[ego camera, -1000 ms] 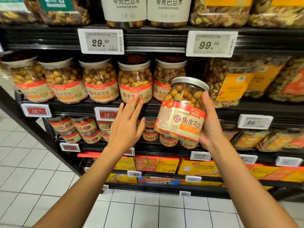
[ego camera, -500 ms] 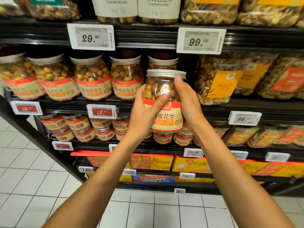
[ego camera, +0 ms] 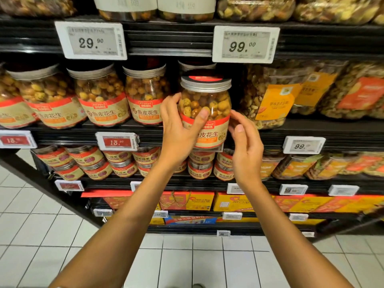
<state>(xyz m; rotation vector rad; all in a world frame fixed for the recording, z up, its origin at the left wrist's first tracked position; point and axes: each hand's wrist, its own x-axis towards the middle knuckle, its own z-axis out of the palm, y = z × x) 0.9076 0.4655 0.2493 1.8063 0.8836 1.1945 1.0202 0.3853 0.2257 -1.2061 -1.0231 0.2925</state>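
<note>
your right hand [ego camera: 247, 146] has come off the jar [ego camera: 209, 100] since half a second ago, and the jar has travelled up toward the gap at the end of the row. your left thumb [ego camera: 202, 115] lies curled across the jar's front, just above the red band of the label. the other fingers of your left hand [ego camera: 178, 132] wrap round its left side and back, mostly hidden. your right hand waits just beside the jar's right wall, fingers loosely bent and holding nothing; whether a fingertip brushes it cannot be told.

the jar is upright at the front edge of the shelf [ego camera: 291, 129], its base overlapping the lip, between the row of like jars [ego camera: 145, 96] and the bags of nuts [ego camera: 270, 96]. it looks full, so fairly heavy, with stiff, smooth, slippery walls. take it round the labelled waist, not by the silver lid [ego camera: 205, 83].
</note>
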